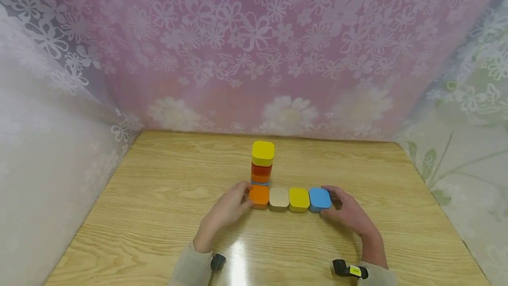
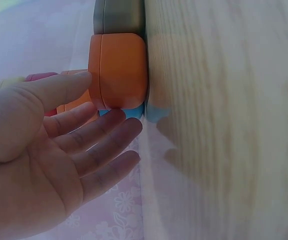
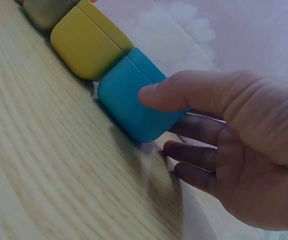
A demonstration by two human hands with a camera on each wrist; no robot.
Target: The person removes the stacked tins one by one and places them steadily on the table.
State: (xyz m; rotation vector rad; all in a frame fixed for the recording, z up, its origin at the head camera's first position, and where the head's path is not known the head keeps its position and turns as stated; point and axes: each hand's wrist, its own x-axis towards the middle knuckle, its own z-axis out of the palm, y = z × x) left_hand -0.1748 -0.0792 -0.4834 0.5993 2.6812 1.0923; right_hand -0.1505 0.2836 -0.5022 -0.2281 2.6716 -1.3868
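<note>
Four rounded square blocks make a row: an orange block (image 1: 259, 197), a beige block (image 1: 279, 199), a yellow block (image 1: 299, 199) and a blue block (image 1: 319, 199). My left hand (image 1: 229, 206) is at the row's left end, fingers fairly straight and tips against or close beside the orange block (image 2: 121, 70). At the other end my right hand (image 1: 349, 211) holds the blue block (image 3: 134, 95), thumb on its near face and index finger behind it. The remaining fingers of that hand are loosely bent. Behind the orange block rises a stack (image 1: 262, 162) with yellow on top, then red, orange and blue.
A wood-grain table (image 1: 158, 180) carries the blocks. Pink floral cloth (image 1: 254, 56) hangs along its back edge, and pale curtains (image 1: 47, 122) flank both sides. Black wrist cameras (image 1: 218, 262) are worn at the sleeves.
</note>
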